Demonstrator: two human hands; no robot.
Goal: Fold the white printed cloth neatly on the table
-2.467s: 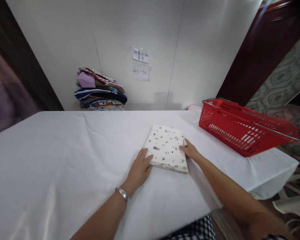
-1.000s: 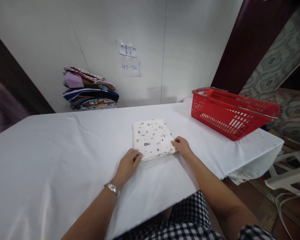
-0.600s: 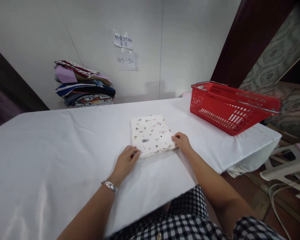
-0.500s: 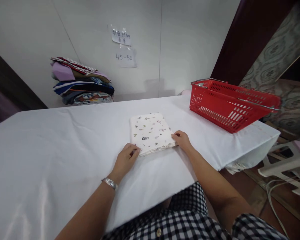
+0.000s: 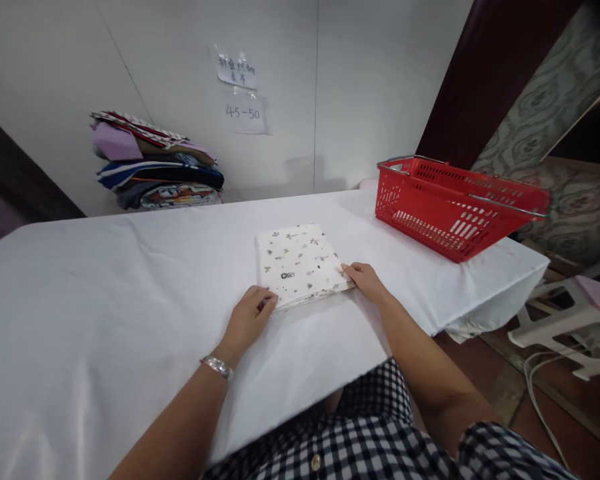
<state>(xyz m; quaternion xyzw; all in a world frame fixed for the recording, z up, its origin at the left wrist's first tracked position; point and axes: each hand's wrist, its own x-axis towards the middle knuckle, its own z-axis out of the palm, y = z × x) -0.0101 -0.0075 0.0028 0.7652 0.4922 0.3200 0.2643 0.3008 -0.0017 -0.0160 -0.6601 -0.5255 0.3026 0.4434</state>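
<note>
white folded cloth (image 5: 299, 265) with small prints, red basket (image 5: 450, 207), white tablecloth (image 5: 105, 293)

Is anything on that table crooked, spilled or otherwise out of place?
Nothing is spilled or damaged. The folded cloth lies slightly askew to the table's near edge, held at its near corners by the left hand and right hand. The red basket sits close to the table's right edge, its far end seeming to overhang.

A matt printed folded cloth (image 5: 300, 265) lies on a smooth, faintly glossy white tablecloth (image 5: 105, 300) near a red plastic basket (image 5: 450, 207).
</note>
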